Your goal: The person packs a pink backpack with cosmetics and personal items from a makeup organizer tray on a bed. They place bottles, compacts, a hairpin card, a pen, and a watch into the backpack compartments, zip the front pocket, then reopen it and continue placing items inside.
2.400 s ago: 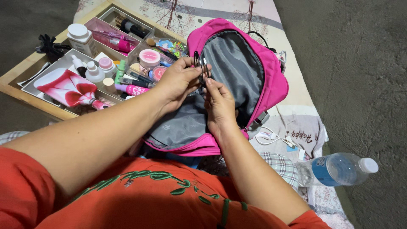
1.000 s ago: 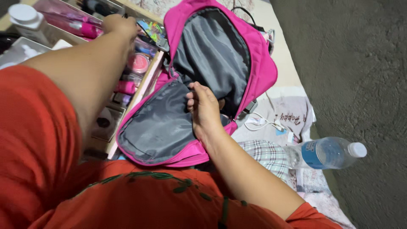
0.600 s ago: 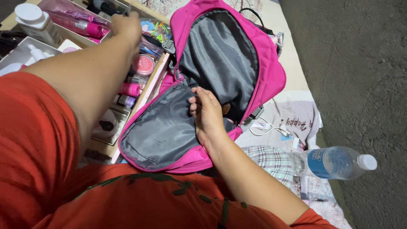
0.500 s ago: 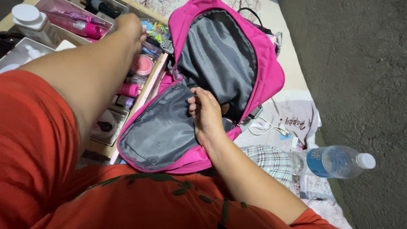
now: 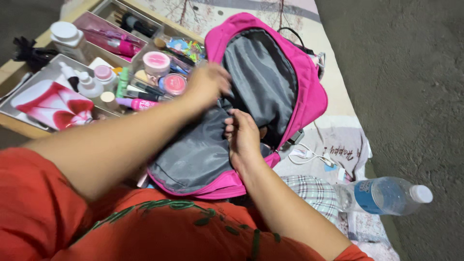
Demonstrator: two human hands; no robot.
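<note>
Backpack [image 5: 270, 82] under both hands — right hand [image 5: 243, 140] pinching lining, left hand [image 5: 208, 83] blurred, grip unclear.

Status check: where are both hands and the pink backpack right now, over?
Left hand blurred above the backpack's opening, grip unclear. Right hand pinches the grey lining. Pink backpack lies unzipped. Cosmetics tray alongside; nothing blocking.

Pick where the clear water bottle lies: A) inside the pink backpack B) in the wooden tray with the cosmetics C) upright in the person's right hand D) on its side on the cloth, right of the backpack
D: the water bottle lies on its side on the cloth, apart from the pink backpack and from both hands.
</note>
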